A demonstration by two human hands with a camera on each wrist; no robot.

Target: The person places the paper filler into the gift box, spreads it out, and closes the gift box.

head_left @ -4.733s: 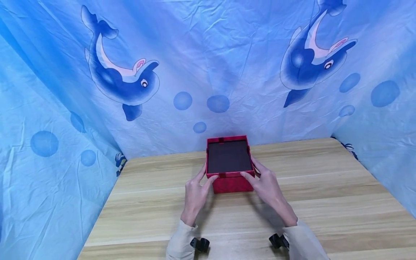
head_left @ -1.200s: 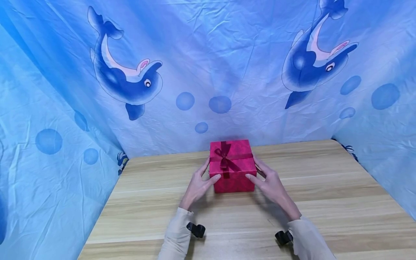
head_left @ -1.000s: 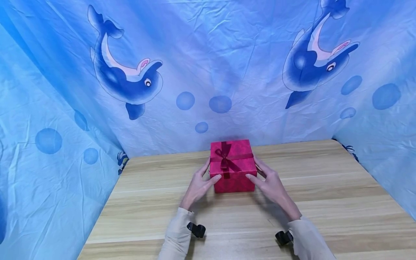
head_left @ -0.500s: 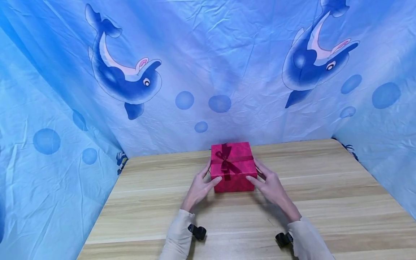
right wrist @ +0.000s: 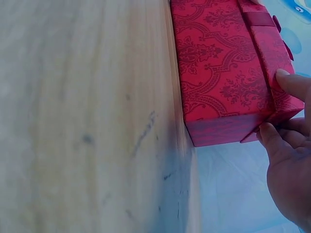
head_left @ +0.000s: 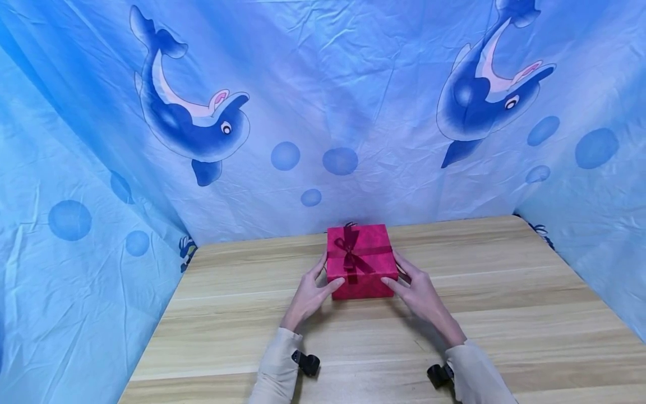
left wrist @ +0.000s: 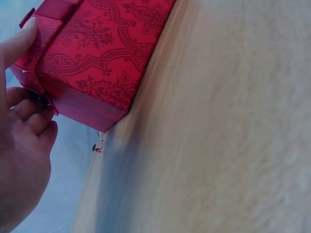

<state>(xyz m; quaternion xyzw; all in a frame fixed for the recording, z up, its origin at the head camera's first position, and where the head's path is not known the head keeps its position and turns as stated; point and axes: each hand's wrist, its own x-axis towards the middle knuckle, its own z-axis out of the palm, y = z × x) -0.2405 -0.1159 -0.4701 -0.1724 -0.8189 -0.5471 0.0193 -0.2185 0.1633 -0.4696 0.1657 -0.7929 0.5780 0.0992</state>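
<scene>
A red gift box (head_left: 364, 288) with a dark floral pattern stands on the wooden table, its lid (head_left: 372, 235) over the top. Dark red ribbon crosses the lid and is tied in a bow (head_left: 349, 251) left of its middle. My left hand (head_left: 307, 294) holds the lid's left front corner, thumb on the front and fingers along the side. At the opposite corner my right hand (head_left: 420, 292) grips the lid the same way. In the left wrist view the lower box side (left wrist: 97, 63) shows below the lid; the right wrist view shows the lid edge (right wrist: 260, 53) too. The box's inside is hidden.
The wooden table (head_left: 242, 325) reaches back to a blue curtain (head_left: 383, 112) printed with dolphins and bubbles, just behind the box. Black wrist cameras, left (head_left: 305, 363) and right (head_left: 440, 375), sit on the sleeves.
Earlier a black panel inside a red rim faced up between both hands; now the bowed lid does. Over the last second the lid has sunk slightly lower on the box, both hands still holding it.
</scene>
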